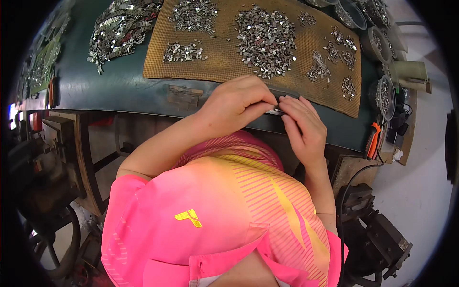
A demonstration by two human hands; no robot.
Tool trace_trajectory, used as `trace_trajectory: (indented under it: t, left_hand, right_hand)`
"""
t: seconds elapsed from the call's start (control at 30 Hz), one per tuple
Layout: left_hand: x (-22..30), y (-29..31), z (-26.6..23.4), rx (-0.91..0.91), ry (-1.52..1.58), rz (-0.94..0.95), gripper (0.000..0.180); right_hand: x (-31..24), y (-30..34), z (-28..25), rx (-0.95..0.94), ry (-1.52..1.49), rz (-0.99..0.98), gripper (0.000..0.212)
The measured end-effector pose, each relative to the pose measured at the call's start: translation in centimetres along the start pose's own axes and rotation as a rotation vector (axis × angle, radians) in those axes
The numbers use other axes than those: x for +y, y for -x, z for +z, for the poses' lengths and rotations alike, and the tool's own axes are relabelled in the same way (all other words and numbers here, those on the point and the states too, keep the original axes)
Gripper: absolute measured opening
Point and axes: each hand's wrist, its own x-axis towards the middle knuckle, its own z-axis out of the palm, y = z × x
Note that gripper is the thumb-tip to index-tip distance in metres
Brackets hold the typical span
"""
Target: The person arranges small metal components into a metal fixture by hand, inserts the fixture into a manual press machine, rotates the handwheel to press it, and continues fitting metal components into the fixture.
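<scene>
Both hands meet at the near edge of the dark green table. My left hand (237, 103) is closed, thumb and forefinger pinched at one end of a small shiny metal piece (276, 111). At its other end, the bent fingers of my right hand (306, 125) close on the same piece. Most of it is hidden by the fingers, so its exact kind cannot be made out. Just beyond the hands lies a brown textured mat (215, 71) bearing a large heap of small metal links (267, 40). Thin metal pins (318, 67) are scattered on the mat to the right.
Linked metal strips (122, 28) are heaped at the far left. Smaller piles of metal bits (184, 51) lie around the mat. Clear plastic tubs (382, 98) of parts line the right edge, near orange-handled pliers (373, 141). A flat metal plate (184, 97) sits at the table's front.
</scene>
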Motion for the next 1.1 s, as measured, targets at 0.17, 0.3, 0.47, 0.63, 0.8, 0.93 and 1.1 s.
trace_trajectory:
  t: [0.17,0.3,0.47,0.63,0.8,0.93,1.1]
  left_hand:
    - [0.1,0.1,0.9,0.009,-0.083,0.022,0.012]
    - [0.3,0.1,1.0,-0.002,-0.139,0.028,0.013]
    - [0.3,0.4,2.0,0.074,-0.304,0.186,0.019]
    - [-0.1,0.7,1.9,0.05,-0.337,0.235,0.023]
    - [-0.3,0.8,0.9,-0.028,-0.285,0.24,0.026]
    - [-0.3,0.9,0.7,-0.042,-0.195,0.148,0.03]
    - [-0.3,1.2,0.7,-0.043,-0.202,0.165,0.036]
  right_hand:
    - [0.5,0.7,0.3,0.081,-0.173,0.142,0.022]
    - [0.7,0.7,0.3,0.093,-0.18,0.143,0.021]
    - [0.9,0.9,0.3,0.105,-0.178,0.127,0.022]
    - [1.0,1.7,-0.5,0.139,-0.167,0.15,0.024]
    - [1.3,3.0,-1.3,0.14,-0.108,0.174,0.026]
    - [1.0,3.4,-1.0,0.131,-0.047,0.132,0.03]
    - [1.4,3.9,-0.5,0.134,0.16,-0.02,0.037]
